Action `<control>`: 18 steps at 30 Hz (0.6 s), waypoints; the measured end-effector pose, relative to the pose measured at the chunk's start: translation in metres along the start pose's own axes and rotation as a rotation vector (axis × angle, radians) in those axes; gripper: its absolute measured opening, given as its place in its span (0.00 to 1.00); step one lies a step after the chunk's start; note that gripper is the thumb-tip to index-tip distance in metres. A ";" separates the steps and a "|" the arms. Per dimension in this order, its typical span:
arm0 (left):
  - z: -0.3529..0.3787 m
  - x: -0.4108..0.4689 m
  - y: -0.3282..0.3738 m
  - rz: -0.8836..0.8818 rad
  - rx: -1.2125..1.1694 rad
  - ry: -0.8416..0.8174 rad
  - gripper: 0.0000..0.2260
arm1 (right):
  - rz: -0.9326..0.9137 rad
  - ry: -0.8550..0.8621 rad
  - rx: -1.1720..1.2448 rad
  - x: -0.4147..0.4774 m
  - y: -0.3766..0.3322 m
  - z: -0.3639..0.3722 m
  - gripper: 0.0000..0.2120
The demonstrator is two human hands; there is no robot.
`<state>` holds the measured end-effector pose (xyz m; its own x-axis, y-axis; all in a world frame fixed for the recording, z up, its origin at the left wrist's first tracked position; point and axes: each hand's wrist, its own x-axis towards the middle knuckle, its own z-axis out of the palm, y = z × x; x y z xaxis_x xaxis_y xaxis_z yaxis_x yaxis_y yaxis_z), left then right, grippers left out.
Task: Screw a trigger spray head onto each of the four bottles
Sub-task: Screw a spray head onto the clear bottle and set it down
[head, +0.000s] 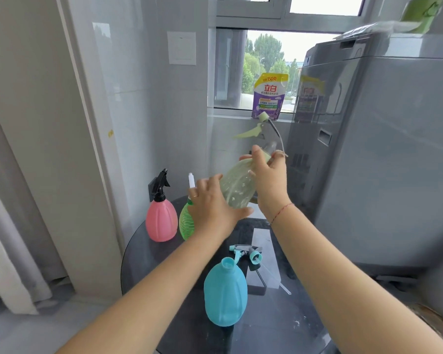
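Note:
I hold a pale translucent bottle (pixel 237 185) tilted in the air over the round dark table (pixel 143 254). My left hand (pixel 211 208) cups its base, and my right hand (pixel 269 175) grips its neck. A pale green trigger spray head (pixel 253 130) sits at its top, blurred. A pink bottle (pixel 161 221) with a black spray head (pixel 161 185) stands at the far left. Beside it a green bottle (pixel 186 223) with a white head (pixel 191 180) is partly hidden by my left hand. A blue bottle (pixel 225 292) stands open-necked near me, with a teal spray head (pixel 251 255) lying behind it.
A grey washing machine (pixel 381 149) stands close on the right. A purple detergent pouch (pixel 269 95) leans on the window sill. A tiled wall and a door frame (pixel 87 149) close off the left, with a curtain (pixel 13 264) at the far left.

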<state>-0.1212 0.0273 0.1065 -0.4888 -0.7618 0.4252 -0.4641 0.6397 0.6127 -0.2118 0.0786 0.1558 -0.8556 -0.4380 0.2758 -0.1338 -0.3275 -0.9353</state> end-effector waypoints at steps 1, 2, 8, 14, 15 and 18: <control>0.000 -0.002 0.001 0.009 -0.034 0.010 0.44 | -0.014 0.020 -0.003 0.001 -0.001 0.001 0.17; -0.001 -0.002 0.000 0.004 -0.130 -0.013 0.44 | -0.033 0.032 -0.010 0.002 -0.003 -0.001 0.15; -0.020 -0.002 -0.035 -0.533 -1.302 -0.825 0.33 | -0.048 0.029 0.020 0.004 -0.008 -0.017 0.13; -0.004 -0.019 -0.040 -0.207 -1.153 -0.464 0.43 | 0.117 0.053 0.070 -0.002 0.008 -0.017 0.10; -0.001 -0.020 -0.041 -0.073 -0.989 -0.297 0.40 | 0.166 0.086 0.110 -0.003 0.009 -0.017 0.09; 0.003 -0.023 -0.040 0.082 -0.833 -0.186 0.38 | 0.217 0.136 0.201 -0.003 0.010 -0.021 0.09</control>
<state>-0.0938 0.0190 0.0700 -0.6442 -0.6407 0.4178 0.2365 0.3526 0.9054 -0.2213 0.0935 0.1408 -0.9143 -0.4039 0.0298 0.1489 -0.4036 -0.9027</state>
